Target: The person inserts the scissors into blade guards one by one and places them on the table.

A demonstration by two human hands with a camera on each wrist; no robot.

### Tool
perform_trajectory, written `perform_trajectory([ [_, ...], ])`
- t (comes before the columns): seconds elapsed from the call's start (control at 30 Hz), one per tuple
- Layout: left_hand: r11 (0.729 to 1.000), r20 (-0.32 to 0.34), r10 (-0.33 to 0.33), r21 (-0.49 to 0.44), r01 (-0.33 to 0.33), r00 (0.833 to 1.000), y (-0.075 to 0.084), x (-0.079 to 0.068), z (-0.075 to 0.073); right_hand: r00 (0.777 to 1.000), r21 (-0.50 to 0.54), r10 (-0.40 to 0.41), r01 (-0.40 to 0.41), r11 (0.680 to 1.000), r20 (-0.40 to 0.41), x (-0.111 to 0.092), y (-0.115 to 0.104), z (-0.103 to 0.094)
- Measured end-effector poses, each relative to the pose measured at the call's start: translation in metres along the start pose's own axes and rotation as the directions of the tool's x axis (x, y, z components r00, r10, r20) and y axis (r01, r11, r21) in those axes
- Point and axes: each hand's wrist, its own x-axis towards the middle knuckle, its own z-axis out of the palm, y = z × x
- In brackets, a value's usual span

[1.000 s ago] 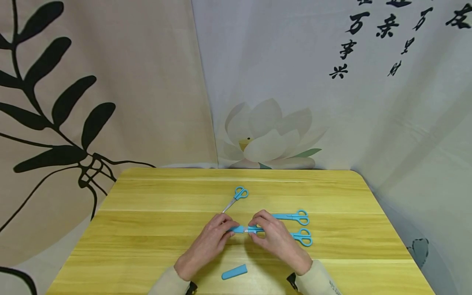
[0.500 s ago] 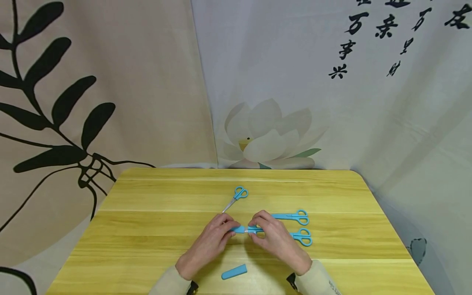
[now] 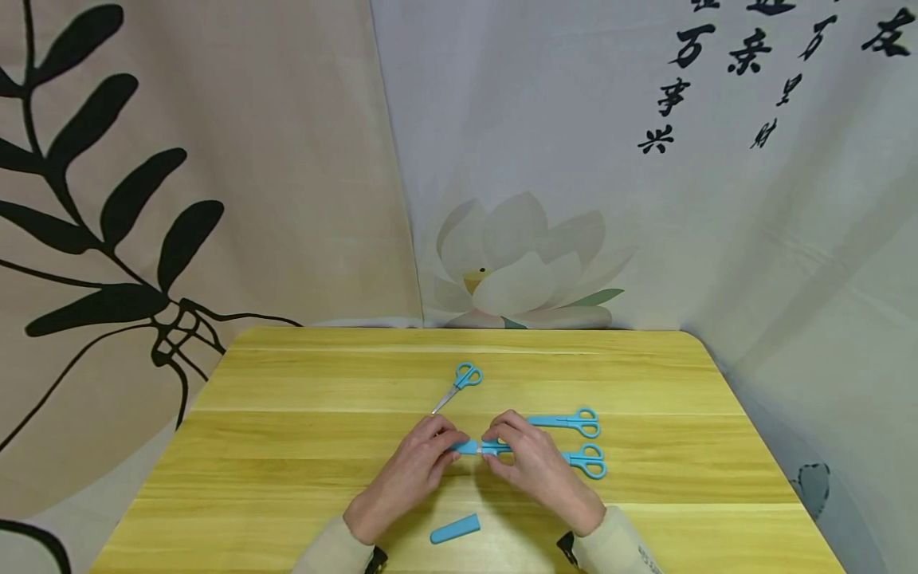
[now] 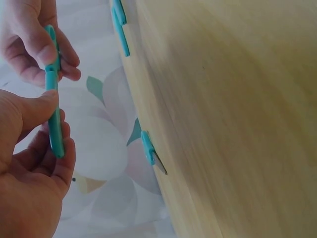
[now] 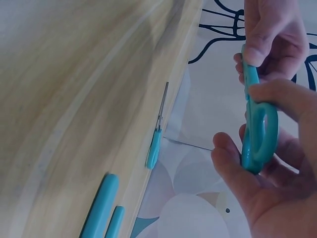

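My left hand (image 3: 412, 474) pinches a blue blade cover (image 3: 466, 447) between thumb and fingers, above the table. My right hand (image 3: 541, 470) grips the blue handles of a pair of scissors (image 5: 267, 131), whose blades point left into the cover. Almost all of the blade is hidden inside it; only a thin pale strip shows between cover and handles. In the left wrist view, cover and handles form one straight line. A second blade cover (image 3: 455, 528) lies loose on the table, nearer the person, between the two forearms.
Bare-bladed scissors (image 3: 459, 386) lie beyond the hands on the wooden table (image 3: 301, 383). To the right lie two covered pairs, a far pair of scissors (image 3: 566, 421) and a near pair of scissors (image 3: 590, 461), partly behind the right hand. A printed curtain (image 3: 545, 159) hangs behind.
The cover and the scissors' handles have drawn closer together, so less blade shows between them. The left hand has shifted very slightly right. The things on the table have stayed put.
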Motion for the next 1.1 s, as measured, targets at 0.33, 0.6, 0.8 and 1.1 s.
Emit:
perform_trajectory([
  [0.33, 0.997, 0.026, -0.051, -0.062, 0.053, 0.998, -0.004, -0.004, -0.004, 1.0, 0.006, -0.002, 0.002, 1.0, -0.015, -0.003, 0.004, -0.003],
  [0.6, 0.994, 0.029, -0.09, -0.064, 0.091, 0.996, -0.009, -0.01, -0.007, 0.999, 0.015, 0.028, -0.028, 1.0, -0.027, -0.003, 0.008, -0.008],
  [0.8, 0.999, -0.022, -0.036, -0.039, 0.035, 0.999, -0.011, -0.009, -0.005, 1.0, 0.03, -0.003, 0.004, 1.0, -0.025, -0.003, 0.009, -0.007],
  [1.1, 0.997, -0.021, -0.05, -0.066, 0.049, 0.999, -0.01, -0.009, -0.005, 1.0, 0.04, 0.017, -0.017, 0.999, 0.001, -0.003, 0.008, -0.006],
])
